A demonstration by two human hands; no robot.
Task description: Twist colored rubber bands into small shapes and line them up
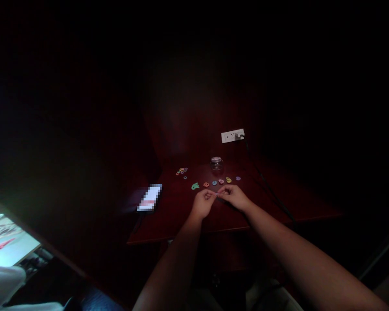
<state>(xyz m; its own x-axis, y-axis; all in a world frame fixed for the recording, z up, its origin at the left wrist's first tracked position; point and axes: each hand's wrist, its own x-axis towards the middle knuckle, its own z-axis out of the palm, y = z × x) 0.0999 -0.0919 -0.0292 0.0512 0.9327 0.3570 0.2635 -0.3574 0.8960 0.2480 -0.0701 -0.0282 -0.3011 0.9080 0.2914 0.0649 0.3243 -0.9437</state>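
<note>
My left hand and my right hand meet over the dark red table, fingertips pinched on a tiny pale purple band between them. Just beyond them lies a row of small coloured bands: green, orange, blue, pink, yellow and purple. A mixed group of bands lies farther back on the left, with a single band near it. Behind the row stands a clear jar.
On the table's left side lies a phone with a lit screen. A white wall socket holds a plug, and its dark cable runs down across the right side. The table's front edge passes beneath my forearms.
</note>
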